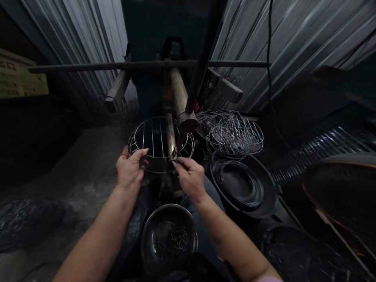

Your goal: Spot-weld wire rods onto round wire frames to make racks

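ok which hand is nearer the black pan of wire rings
Right. The right hand is up and to the left of the black pan, at the near rim of the wire cage; the left hand is farther left, gripping the cage's other side.

— Colour of the wire cage point(154, 135)?
— Silver, in evenly spaced parallel bars.
— And the corrugated wall point(264, 39)?
— Grey-white, vertical ribbing. The machine housing point(141, 31) is dark green.

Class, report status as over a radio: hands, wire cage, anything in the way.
Left hand gripping wire cage; right hand at its rim. Metal arm overhangs cage.
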`<state>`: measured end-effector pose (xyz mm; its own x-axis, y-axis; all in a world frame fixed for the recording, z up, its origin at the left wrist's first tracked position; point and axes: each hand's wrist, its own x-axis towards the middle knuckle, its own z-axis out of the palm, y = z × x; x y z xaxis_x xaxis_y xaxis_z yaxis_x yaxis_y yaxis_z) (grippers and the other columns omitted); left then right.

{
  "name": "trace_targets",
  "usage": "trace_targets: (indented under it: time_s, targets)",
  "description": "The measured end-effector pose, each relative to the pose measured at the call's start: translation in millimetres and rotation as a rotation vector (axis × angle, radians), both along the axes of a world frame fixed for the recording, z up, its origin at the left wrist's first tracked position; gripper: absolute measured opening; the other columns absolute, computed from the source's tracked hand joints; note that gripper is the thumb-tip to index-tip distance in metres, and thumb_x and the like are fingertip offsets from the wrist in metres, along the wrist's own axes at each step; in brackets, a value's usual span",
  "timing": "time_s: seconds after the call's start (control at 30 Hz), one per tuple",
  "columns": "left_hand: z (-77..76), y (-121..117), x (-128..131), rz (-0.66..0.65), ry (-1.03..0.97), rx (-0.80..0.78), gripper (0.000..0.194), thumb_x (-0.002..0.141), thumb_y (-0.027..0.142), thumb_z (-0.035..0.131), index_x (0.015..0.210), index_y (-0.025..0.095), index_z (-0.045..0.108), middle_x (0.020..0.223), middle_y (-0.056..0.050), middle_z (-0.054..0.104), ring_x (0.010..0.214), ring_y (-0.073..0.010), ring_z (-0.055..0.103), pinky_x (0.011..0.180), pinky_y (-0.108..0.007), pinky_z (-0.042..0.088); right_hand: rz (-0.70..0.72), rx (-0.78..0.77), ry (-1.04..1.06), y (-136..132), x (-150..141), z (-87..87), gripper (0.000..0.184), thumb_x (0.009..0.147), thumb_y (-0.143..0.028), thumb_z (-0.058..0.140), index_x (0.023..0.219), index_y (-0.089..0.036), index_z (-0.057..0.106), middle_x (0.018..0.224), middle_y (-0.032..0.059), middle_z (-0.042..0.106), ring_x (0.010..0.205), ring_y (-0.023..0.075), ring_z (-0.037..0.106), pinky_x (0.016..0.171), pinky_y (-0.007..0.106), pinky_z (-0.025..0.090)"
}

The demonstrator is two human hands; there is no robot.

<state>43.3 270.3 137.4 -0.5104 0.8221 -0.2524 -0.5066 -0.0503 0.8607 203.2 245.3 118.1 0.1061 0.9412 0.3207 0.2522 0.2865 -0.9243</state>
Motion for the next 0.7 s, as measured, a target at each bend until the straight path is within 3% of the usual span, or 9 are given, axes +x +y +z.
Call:
trace_targets:
  time_s: [0.17, 0.3, 0.43, 0.7]
  targets:
    - [-10.0, -6, 5, 0.024, 0.019, 0.055, 0.045, 0.047, 0.018, 0.081, 0.085, 0.018, 0.057, 0.076, 0.002, 0.059, 0.053, -0.0103, 0.054, 0.042, -0.02, 0.038, -0.068, -0.003, -0.034, 0, -6, -12.0, 0.015, 0.081, -0.027, 0.061, 0.085, -0.021, 0.074, 0.079, 0.0036, 0.071, 0.074, 0.019, 0.065, 0.072, 0.031, 0.052]
    - [-11.7, -4, 5, 0.046, 0.02, 0.067, 0.046, 0.046, 0.018, 0.081, 0.086, 0.018, 0.058, 0.079, 0.002, 0.06, 0.055, -0.0099, 0.055, 0.043, -0.019, 0.037, 0.025, -0.083, 0.057, 3, 4, -16.2, 0.013, 0.078, -0.031, 0.065, 0.079, -0.02, 0.072, 0.071, 0.0012, 0.067, 0.062, 0.0164, 0.062, 0.061, 0.028, 0.052]
    - [-6.0, -4, 6, 0.056, 0.04, 0.08, 0.047, 0.047, 0.019, 0.081, 0.088, 0.019, 0.059, 0.082, 0.002, 0.059, 0.057, -0.0089, 0.054, 0.043, -0.019, 0.038, 0.11, -0.097, 0.005, 6, 9, -15.5, 0.01, 0.076, -0.028, 0.066, 0.076, -0.021, 0.072, 0.073, 0.0011, 0.067, 0.061, 0.0155, 0.062, 0.058, 0.026, 0.051]
    - [-3.2, -5, 7, 0.06, 0.035, 0.081, 0.047, 0.046, 0.019, 0.082, 0.085, 0.018, 0.057, 0.084, 0.001, 0.058, 0.056, -0.0085, 0.053, 0.042, -0.019, 0.037, -0.037, -0.138, 0.106, 2, -6, -16.1, 0.022, 0.082, -0.035, 0.062, 0.089, -0.018, 0.072, 0.069, 0.0009, 0.068, 0.058, 0.0154, 0.061, 0.056, 0.026, 0.052]
